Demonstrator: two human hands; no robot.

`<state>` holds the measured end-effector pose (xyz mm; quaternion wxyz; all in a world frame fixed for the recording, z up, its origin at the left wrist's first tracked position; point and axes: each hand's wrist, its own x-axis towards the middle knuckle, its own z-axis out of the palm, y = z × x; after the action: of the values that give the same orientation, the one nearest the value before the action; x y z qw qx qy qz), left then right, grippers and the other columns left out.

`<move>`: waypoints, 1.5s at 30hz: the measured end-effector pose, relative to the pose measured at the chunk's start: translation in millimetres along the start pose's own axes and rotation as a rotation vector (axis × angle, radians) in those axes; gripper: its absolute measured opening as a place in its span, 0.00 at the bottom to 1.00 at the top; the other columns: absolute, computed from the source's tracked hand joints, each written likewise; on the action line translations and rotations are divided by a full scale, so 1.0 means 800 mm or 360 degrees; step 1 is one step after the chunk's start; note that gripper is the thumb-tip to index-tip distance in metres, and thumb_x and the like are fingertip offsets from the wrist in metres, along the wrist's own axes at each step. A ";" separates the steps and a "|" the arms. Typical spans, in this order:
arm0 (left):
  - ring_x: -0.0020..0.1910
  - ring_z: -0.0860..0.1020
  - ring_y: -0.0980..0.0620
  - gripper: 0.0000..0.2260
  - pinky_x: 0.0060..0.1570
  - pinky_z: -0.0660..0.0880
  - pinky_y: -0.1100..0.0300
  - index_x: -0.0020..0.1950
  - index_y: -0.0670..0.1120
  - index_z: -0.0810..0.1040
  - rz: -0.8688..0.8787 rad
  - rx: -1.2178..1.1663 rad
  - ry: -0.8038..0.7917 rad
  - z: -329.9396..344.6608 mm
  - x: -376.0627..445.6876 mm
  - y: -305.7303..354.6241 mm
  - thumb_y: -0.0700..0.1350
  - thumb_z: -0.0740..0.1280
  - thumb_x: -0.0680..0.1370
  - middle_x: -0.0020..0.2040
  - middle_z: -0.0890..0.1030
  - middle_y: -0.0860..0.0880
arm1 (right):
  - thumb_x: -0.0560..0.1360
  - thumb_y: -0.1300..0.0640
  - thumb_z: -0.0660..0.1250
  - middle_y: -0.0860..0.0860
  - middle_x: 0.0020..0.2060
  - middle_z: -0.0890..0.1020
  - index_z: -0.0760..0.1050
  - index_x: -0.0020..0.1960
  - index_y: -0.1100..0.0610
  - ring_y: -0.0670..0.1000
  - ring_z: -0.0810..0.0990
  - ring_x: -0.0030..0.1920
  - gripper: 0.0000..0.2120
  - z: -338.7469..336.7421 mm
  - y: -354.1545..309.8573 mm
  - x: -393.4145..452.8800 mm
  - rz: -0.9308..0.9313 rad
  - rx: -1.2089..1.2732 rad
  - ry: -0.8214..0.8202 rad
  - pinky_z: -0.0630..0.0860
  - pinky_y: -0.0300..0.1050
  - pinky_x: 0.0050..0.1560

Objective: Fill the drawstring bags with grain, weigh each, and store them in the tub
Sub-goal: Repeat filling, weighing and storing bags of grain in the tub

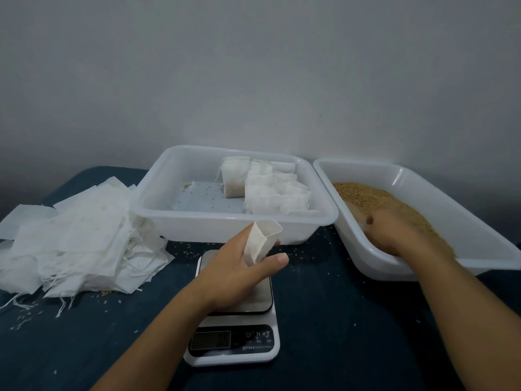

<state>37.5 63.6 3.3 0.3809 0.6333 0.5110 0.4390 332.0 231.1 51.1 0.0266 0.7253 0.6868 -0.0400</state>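
My left hand (239,266) holds a small white drawstring bag (260,241) above the kitchen scale (236,328), its mouth spread open and facing up. My right hand (394,230) is down in the heap of brown grain (375,198) inside the right white tub (423,266), its fingers curled round a handful of grain. Behind the scale stands the storage tub (197,221) with several filled bags (270,193) packed in rows along its right side.
A loose pile of empty white bags (76,238) with trailing strings lies on the left of the dark blue tabletop (338,320). Stray grains are scattered around the scale and under the pile. A plain wall rises behind the tubs.
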 end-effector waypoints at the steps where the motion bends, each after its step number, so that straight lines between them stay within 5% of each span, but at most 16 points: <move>1: 0.55 0.79 0.69 0.24 0.48 0.71 0.76 0.61 0.62 0.77 0.0007 0.0008 0.0016 0.000 -0.001 0.001 0.70 0.69 0.69 0.55 0.81 0.70 | 0.82 0.51 0.63 0.55 0.46 0.84 0.79 0.50 0.58 0.57 0.82 0.47 0.12 0.002 0.000 0.000 0.0017 -0.0029 -0.0010 0.81 0.53 0.54; 5: 0.45 0.78 0.64 0.21 0.45 0.70 0.71 0.53 0.55 0.77 0.0037 -0.0007 0.0043 0.001 0.001 0.003 0.69 0.67 0.71 0.44 0.80 0.64 | 0.80 0.48 0.66 0.52 0.36 0.83 0.81 0.43 0.58 0.53 0.80 0.37 0.15 -0.008 0.013 0.009 0.0062 0.0004 0.0099 0.75 0.46 0.36; 10: 0.45 0.78 0.62 0.23 0.49 0.73 0.60 0.53 0.54 0.77 0.0012 0.0051 -0.0006 -0.001 0.001 0.000 0.71 0.66 0.71 0.46 0.81 0.59 | 0.79 0.42 0.68 0.50 0.40 0.78 0.76 0.47 0.54 0.52 0.77 0.38 0.15 -0.050 0.046 0.017 0.0204 -0.0232 0.0200 0.73 0.48 0.36; 12: 0.47 0.79 0.63 0.22 0.47 0.74 0.60 0.54 0.58 0.75 -0.0015 0.0167 0.0016 0.001 0.001 -0.002 0.71 0.67 0.70 0.47 0.81 0.63 | 0.78 0.41 0.71 0.50 0.38 0.75 0.74 0.46 0.54 0.53 0.77 0.38 0.16 -0.067 0.059 0.017 0.0261 -0.0338 0.0273 0.76 0.49 0.41; 15: 0.43 0.79 0.54 0.20 0.44 0.77 0.50 0.50 0.55 0.72 0.0021 0.0432 0.0108 0.007 0.002 -0.007 0.68 0.70 0.71 0.44 0.81 0.54 | 0.75 0.42 0.75 0.52 0.44 0.79 0.76 0.53 0.56 0.56 0.82 0.47 0.19 -0.094 0.072 0.017 0.0344 -0.0552 0.0161 0.82 0.53 0.55; 21: 0.43 0.76 0.60 0.18 0.34 0.65 0.64 0.46 0.60 0.68 0.0219 0.0721 0.0195 0.020 0.000 0.000 0.70 0.69 0.72 0.44 0.77 0.61 | 0.74 0.47 0.78 0.54 0.55 0.81 0.79 0.63 0.59 0.57 0.82 0.55 0.24 -0.106 0.091 0.008 0.0338 -0.0672 -0.0109 0.79 0.53 0.63; 27: 0.43 0.77 0.61 0.20 0.35 0.66 0.68 0.48 0.62 0.69 0.0156 0.0671 0.0149 0.026 -0.003 0.002 0.75 0.66 0.69 0.44 0.79 0.63 | 0.75 0.41 0.77 0.54 0.54 0.83 0.84 0.59 0.58 0.57 0.81 0.56 0.22 -0.080 0.091 -0.001 0.0112 -0.0080 -0.0118 0.79 0.54 0.63; 33: 0.41 0.77 0.60 0.19 0.37 0.69 0.65 0.48 0.63 0.69 0.0045 0.0491 0.0165 0.024 0.000 0.000 0.72 0.69 0.67 0.43 0.80 0.60 | 0.74 0.40 0.76 0.54 0.41 0.85 0.87 0.51 0.53 0.55 0.83 0.45 0.17 -0.045 0.083 -0.011 0.0090 0.0564 -0.0022 0.78 0.49 0.48; 37: 0.43 0.78 0.57 0.19 0.40 0.71 0.60 0.49 0.60 0.70 0.0036 0.0451 0.0162 0.024 0.001 -0.004 0.70 0.69 0.68 0.44 0.80 0.58 | 0.76 0.38 0.74 0.52 0.39 0.84 0.87 0.52 0.52 0.54 0.82 0.42 0.18 -0.027 0.081 -0.019 0.0119 0.0760 0.0149 0.77 0.49 0.44; 40: 0.42 0.78 0.54 0.20 0.42 0.76 0.56 0.50 0.58 0.70 0.0019 0.0412 0.0157 0.024 0.000 -0.006 0.69 0.70 0.69 0.43 0.80 0.55 | 0.78 0.38 0.71 0.59 0.43 0.86 0.86 0.52 0.60 0.62 0.84 0.45 0.23 -0.013 0.073 -0.028 0.0120 0.0900 0.0321 0.80 0.53 0.48; 42: 0.43 0.79 0.52 0.20 0.45 0.78 0.53 0.50 0.57 0.70 0.0003 0.0386 0.0146 0.023 -0.001 -0.007 0.68 0.70 0.69 0.43 0.80 0.53 | 0.78 0.38 0.69 0.59 0.38 0.84 0.83 0.44 0.61 0.64 0.82 0.41 0.25 -0.004 0.068 -0.035 0.0101 0.0992 0.0475 0.79 0.51 0.44; 45: 0.43 0.79 0.52 0.20 0.46 0.78 0.53 0.50 0.57 0.70 0.0011 0.0362 0.0145 0.023 -0.001 -0.005 0.67 0.71 0.69 0.44 0.80 0.51 | 0.79 0.39 0.67 0.48 0.33 0.82 0.84 0.43 0.53 0.53 0.80 0.36 0.19 0.004 0.058 -0.048 0.0032 0.1091 0.0718 0.72 0.44 0.36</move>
<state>53.4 63.0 -6.6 0.2815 0.6537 0.5720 0.4078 376.2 190.2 50.9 -0.3673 0.6894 0.6152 -0.1062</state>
